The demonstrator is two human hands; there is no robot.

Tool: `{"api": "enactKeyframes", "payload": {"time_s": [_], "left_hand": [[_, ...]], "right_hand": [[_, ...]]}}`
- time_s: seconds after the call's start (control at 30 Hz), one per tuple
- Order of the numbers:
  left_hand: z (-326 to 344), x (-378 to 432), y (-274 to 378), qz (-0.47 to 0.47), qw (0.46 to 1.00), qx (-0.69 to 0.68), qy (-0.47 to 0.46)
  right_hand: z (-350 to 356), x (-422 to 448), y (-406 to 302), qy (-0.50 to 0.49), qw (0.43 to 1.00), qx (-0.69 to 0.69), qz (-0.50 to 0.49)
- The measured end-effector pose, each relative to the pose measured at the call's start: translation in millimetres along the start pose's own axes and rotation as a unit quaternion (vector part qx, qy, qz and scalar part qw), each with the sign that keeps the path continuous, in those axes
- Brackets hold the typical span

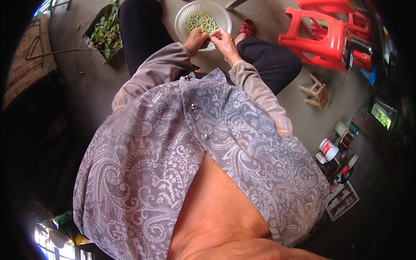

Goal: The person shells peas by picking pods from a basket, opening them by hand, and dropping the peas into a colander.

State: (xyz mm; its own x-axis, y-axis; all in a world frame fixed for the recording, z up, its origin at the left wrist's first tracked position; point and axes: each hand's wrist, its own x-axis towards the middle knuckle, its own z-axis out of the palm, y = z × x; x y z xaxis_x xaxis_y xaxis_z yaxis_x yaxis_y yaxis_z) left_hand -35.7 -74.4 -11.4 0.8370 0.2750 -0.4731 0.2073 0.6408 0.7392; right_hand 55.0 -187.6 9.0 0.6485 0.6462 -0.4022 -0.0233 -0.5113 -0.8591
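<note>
My left hand [196,41] is shut on a yellow-green bean pod [203,28] above the near rim of a white plastic colander [226,19]. Close beside it on the right is my right hand [224,44], its thumb and forefinger pinched together at the pod's end; whether they grip the pod cannot be told. Shelled green and pale beans [199,21] cover the colander's bottom. The colander stands on the floor between my legs.
Left of my leg stands a box [115,56] of leafy stalks and pods, with a bent metal rod [70,51] by it. Red plastic stools [338,42] and a small wooden stool [321,96] are at the right. A wooden leg [234,4] shows beyond the colander.
</note>
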Motion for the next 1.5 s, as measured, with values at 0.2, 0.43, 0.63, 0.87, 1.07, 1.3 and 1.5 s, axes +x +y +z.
{"api": "enactKeyframes", "payload": {"time_s": [0.2,0.43,0.63,0.87,1.07,1.3,1.5], "left_hand": [[11.0,-11.4,18.5,0.078,0.995,0.056,0.021],[10.2,-6.7,12.3,0.133,0.986,0.094,0.033],[9.6,4.8,15.7,0.125,0.987,0.091,0.043],[1.0,-34.2,82.6,0.191,0.972,-0.133,0.012],[-40.9,-104.8,201.3,0.345,0.932,-0.037,0.107],[-231.1,-110.3,232.9,0.207,0.535,0.703,0.42],[-158.1,-138.5,227.7,0.386,0.645,0.458,0.475]], "right_hand": [[-1.1,3.1,-16.2,0.051,0.989,-0.118,-0.071],[-8.1,3.4,-27.1,-0.02,0.992,0.119,0.042],[-30.0,25.4,-11.3,-0.031,0.948,0.305,0.089],[-64.3,18.5,-145.7,0.06,0.895,-0.21,-0.389],[-151.0,166.7,-174.2,0.111,0.829,-0.405,-0.37],[-156.7,264.9,-134.2,0.195,0.827,-0.483,-0.212],[-121.2,236.1,-165.6,0.125,0.816,-0.518,-0.226]]}}
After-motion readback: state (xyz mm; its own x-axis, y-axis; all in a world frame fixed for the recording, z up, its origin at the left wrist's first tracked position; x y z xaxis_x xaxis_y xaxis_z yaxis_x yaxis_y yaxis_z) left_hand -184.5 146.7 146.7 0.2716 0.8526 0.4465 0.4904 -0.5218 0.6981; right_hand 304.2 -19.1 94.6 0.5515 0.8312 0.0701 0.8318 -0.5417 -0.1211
